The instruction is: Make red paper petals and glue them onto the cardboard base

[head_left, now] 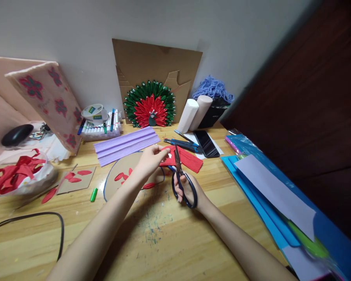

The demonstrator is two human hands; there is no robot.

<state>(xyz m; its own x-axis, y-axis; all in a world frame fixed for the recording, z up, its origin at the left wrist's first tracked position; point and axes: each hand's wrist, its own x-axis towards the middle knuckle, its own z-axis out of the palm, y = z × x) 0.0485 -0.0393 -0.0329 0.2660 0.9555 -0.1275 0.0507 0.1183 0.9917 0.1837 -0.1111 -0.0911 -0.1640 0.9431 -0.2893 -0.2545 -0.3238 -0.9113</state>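
My right hand (188, 191) grips a pair of scissors (179, 171) with dark handles, the blades pointing up and away from me over the red crepe paper (190, 159). My left hand (153, 158) is closed at the left end of that paper, its thumb and fingers pinching by the red edge. A small white patch shows on the red beside my left fingertips. Below my left forearm lies a round cardboard piece (112, 185) with a blue outline, and several red petal shapes (119, 176) rest on it.
Behind stands a cardboard sheet with a red and green peacock (152, 111). Purple crepe paper (125, 144), a phone (206, 143) and a blue utility knife (183, 145) lie nearby. Red scraps fill a bowl (48, 173) at left; blue folders (248, 195) lie right.
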